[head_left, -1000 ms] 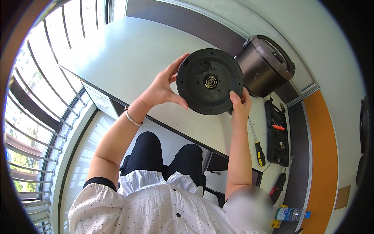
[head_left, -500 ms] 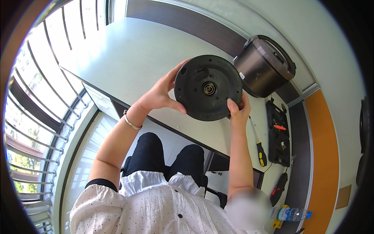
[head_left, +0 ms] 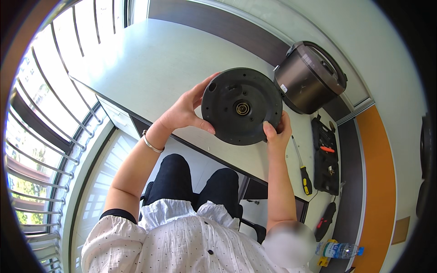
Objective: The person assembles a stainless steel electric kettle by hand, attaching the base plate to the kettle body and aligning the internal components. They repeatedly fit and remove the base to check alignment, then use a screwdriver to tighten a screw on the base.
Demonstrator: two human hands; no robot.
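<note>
A round black plastic base disc (head_left: 241,107) with a brass socket at its centre is held up above the white table (head_left: 150,68), its underside facing me. My left hand (head_left: 186,109) grips its left rim, thumb across the face. My right hand (head_left: 276,132) clasps the lower right rim. A silver bracelet sits on my left wrist.
A dark metal cooker pot body (head_left: 309,77) lies on its side at the table's far right. A yellow-handled screwdriver (head_left: 304,170) and a black tool case (head_left: 325,157) lie beyond my right hand. A water bottle (head_left: 339,249) lies lower right. Window railings run along the left.
The disc has drifted slightly lower and to the left in both hands; the grip is unchanged.
</note>
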